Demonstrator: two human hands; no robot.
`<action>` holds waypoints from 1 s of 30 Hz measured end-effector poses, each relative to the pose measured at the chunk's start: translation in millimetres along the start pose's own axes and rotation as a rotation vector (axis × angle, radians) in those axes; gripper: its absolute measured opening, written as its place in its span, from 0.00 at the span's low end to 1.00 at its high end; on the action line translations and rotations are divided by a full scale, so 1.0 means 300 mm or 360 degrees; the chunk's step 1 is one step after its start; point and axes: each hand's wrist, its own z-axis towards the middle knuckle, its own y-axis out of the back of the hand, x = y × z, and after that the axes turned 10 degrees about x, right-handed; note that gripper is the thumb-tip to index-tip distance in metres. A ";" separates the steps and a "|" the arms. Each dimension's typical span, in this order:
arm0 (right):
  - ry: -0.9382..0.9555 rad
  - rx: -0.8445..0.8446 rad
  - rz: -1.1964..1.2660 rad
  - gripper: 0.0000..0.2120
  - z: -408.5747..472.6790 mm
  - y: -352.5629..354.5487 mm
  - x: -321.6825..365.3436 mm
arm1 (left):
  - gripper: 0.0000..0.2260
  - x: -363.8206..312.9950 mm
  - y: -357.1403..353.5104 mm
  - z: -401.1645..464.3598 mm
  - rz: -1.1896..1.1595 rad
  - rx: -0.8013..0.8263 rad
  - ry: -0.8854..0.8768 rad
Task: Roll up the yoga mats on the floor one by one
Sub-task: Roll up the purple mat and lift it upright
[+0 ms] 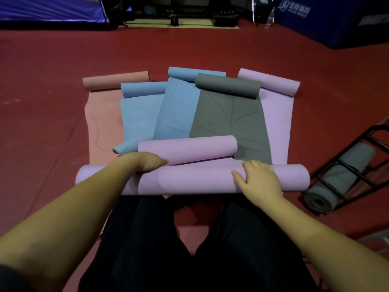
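Observation:
A thick lilac roll (189, 180) lies crosswise right in front of my knees. My left hand (145, 162) rests on its top left part, fingers reaching toward a second, smaller lilac roll (187, 148) just beyond. My right hand (259, 178) lies flat on the right part of the near roll, fingers spread. Farther out, several half-unrolled mats overlap on the red floor: a salmon one (101, 123), two blue ones (139, 116) (179, 106), a grey one (227, 114) and another lilac one (277, 114), each with its far end rolled.
A fully rolled grey mat (336, 182) lies in a black wire rack (362, 165) at the right. A blue padded block (336, 20) stands at the back right, a purple-blue sheet (50, 9) at the back left, dark equipment (179, 13) between them. My dark trousers fill the foreground.

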 end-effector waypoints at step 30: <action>-0.0232 0.1224 0.0155 0.29 0.250 0.175 0.010 | 0.29 0.021 -0.063 -0.100 0.0341 -0.0560 -0.0032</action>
